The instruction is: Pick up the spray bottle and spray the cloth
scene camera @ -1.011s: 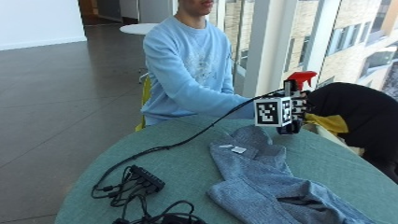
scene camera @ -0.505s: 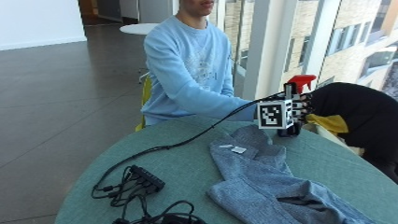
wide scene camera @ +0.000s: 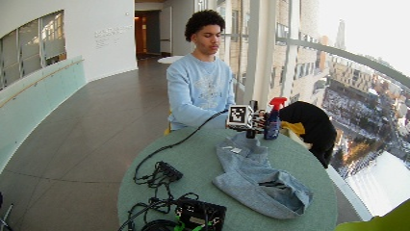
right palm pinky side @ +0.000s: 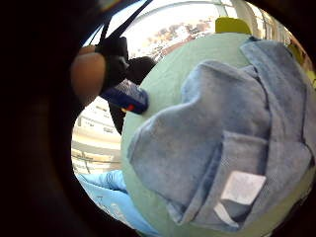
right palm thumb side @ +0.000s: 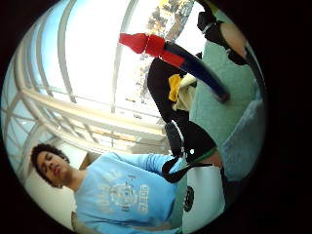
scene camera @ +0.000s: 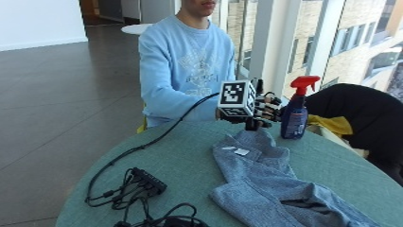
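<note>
Green round tabletop (scene camera: 189,165), person seated behind it in a light blue sweatshirt (scene camera: 186,61). Blue spray bottle (scene camera: 294,116) with a red trigger head stands upright on the tabletop near the far edge, by the window side. Gloved right hand (scene camera: 263,109) is just beside the bottle on the person's side, at about mid-body height; whether the fingers touch the bottle cannot be told from the outside view. Thumb-side palm view shows the bottle (right palm thumb side: 185,61) apart from the palm, red head and dark blue body seen whole, with nothing wrapped round it. Little-finger-side palm view shows the bottle base (right palm pinky side: 126,96) beside a fingertip. Grip reads as not closed on anything, fingers relaxed and spread toward the bottle. Grey-blue cloth (scene camera: 271,184) lies crumpled on the tabletop, running from just below the hand toward the near edge; a white label (scene camera: 241,152) faces up near its upper end. Same cloth (right palm pinky side: 232,143) fills much of the little-finger-side view. Black cables (scene camera: 135,189) lie on the near left part of the tabletop. Dark jacket (scene camera: 359,118) hangs beyond the bottle.
</note>
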